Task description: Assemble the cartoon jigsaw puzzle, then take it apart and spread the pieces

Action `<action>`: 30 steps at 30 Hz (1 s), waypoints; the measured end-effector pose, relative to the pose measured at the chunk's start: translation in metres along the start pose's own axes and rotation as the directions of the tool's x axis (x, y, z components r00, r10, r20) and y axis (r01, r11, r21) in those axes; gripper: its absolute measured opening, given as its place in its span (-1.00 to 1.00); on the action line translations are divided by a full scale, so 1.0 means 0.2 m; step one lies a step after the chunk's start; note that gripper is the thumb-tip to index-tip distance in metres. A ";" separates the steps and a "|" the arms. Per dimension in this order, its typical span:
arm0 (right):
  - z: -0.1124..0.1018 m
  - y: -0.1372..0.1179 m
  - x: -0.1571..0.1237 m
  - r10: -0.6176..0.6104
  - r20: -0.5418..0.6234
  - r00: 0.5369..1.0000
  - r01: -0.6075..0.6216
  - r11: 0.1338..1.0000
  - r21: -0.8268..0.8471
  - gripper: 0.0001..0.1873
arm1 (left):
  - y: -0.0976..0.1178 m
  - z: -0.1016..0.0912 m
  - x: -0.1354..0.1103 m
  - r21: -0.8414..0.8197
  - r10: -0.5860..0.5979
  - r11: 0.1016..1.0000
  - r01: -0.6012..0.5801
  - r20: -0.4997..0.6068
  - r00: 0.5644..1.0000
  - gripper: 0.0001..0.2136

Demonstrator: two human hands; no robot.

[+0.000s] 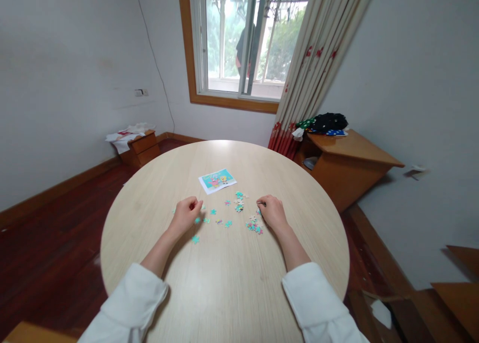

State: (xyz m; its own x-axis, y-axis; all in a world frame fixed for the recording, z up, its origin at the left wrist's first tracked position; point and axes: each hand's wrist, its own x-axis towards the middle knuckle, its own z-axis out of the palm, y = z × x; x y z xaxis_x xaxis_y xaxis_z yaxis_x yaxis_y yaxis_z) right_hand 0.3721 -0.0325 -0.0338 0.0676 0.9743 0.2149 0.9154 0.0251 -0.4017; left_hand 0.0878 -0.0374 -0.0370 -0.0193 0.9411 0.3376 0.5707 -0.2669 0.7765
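Note:
Several small teal and pink jigsaw pieces [239, 205] lie scattered on a round pale wooden table [224, 283]. A printed cartoon picture card [217, 180] lies flat beyond them. My left hand [186, 214] rests on the table at the left of the pieces, fingers curled in, a teal piece just by its fingertips. My right hand [272, 212] rests at the right of the pieces with fingers pinched on a small dark piece at its fingertips. A joined cluster of pieces [254, 226] lies beside my right wrist.
A wooden desk [348, 158] with dark cloth on it stands at the right by a curtain [318, 58]. A low wooden cabinet [140, 146] with papers sits at the left wall. The window [247, 38] is behind the table. Dark red wooden floor surrounds it.

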 end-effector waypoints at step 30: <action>0.17 -0.33 -0.12 -0.499 0.092 0.862 0.502 0.865 -0.010 -0.78 | -0.02 -0.01 0.01 -0.007 0.005 1.000 -0.005 -0.023 1.000 -0.68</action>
State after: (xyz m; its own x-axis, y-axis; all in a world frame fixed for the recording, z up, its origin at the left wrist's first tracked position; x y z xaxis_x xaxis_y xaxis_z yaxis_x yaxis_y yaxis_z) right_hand 0.2969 -0.0494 -0.0437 -0.4352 0.8477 0.3034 0.8295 0.5085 -0.2310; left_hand 0.0832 -0.0350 -0.0383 -0.0352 0.9349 0.3532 0.5653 -0.2728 0.7784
